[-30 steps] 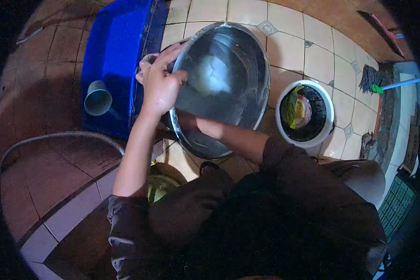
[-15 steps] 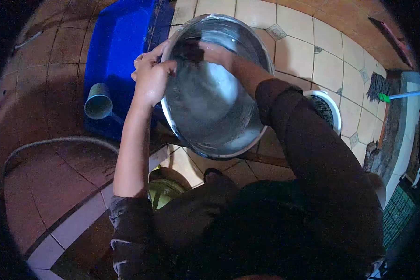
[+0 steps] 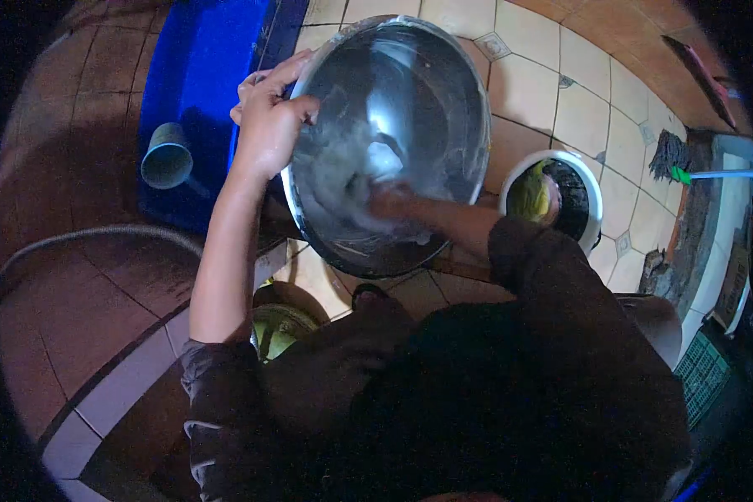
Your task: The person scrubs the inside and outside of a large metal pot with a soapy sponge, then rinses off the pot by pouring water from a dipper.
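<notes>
A large metal basin [image 3: 435, 100] is tilted toward me, its shiny inside streaked with pale suds. My left hand [image 3: 269, 121] is closed round its left rim, thumb on the inner side and fingers behind. Inside the basin, low on the wall, my right hand [image 3: 391, 203] is smeared by motion. Whether its fingers hold anything cannot be made out; a greyish blur lies just left of them.
At the left stands a blue tub [image 3: 205, 63], with a dipper [image 3: 166, 159] in it. A grey hose [image 3: 100, 231] curves below. To the right are a white-rimmed bucket [image 3: 595, 197], a mop [image 3: 668, 157] and a green crate [image 3: 701, 368]. Something yellow-green [image 3: 276, 329] sits near my legs.
My right hand has moved from the upper part of the basin down to its lower part. The left hand keeps its hold on the rim. More of the white-rimmed bucket now shows.
</notes>
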The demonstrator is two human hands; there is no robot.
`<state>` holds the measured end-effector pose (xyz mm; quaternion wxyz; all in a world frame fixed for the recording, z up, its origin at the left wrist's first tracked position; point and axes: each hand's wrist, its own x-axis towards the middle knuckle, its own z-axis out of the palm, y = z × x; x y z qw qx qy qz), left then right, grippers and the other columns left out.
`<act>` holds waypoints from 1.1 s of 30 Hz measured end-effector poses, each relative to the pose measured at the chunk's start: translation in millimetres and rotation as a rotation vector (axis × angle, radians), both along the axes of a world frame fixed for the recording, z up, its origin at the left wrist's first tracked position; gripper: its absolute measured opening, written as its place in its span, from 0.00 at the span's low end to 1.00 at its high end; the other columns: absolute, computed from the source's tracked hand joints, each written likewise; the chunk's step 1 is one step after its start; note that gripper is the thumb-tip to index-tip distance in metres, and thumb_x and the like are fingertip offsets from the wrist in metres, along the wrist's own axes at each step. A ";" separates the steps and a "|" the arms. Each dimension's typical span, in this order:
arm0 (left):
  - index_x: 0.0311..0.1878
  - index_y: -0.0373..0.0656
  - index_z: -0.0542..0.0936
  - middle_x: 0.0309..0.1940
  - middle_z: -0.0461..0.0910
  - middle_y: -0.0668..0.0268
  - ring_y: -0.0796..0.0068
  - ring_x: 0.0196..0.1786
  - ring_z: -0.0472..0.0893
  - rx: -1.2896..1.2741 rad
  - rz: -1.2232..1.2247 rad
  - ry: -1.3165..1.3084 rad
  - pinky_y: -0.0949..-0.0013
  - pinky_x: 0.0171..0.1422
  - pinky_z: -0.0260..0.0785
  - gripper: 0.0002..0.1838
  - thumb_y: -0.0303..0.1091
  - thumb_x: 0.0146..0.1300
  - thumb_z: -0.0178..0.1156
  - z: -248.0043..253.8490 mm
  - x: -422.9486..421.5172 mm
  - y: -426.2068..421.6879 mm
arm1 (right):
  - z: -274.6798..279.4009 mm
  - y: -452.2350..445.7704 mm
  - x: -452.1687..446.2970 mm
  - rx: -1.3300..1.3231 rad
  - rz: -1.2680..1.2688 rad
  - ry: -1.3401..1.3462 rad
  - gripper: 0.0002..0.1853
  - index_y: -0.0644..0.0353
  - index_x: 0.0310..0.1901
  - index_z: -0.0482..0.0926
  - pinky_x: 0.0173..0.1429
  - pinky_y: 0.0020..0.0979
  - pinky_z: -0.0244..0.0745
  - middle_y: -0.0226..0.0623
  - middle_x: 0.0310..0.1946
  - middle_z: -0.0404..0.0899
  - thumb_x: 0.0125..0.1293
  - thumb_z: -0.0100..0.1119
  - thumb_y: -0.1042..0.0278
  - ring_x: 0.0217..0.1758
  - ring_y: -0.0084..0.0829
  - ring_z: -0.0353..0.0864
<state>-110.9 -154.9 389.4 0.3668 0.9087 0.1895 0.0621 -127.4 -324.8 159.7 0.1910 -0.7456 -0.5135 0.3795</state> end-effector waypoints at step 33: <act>0.61 0.66 0.77 0.40 0.82 0.60 0.64 0.56 0.72 0.174 0.093 0.008 0.57 0.66 0.52 0.33 0.34 0.46 0.61 12.1 -10.9 -1.6 | 15.4 -70.1 122.5 0.131 0.113 -0.837 0.26 0.64 0.56 0.72 0.68 0.47 0.65 0.48 0.67 0.63 0.64 0.53 0.53 0.66 0.46 0.68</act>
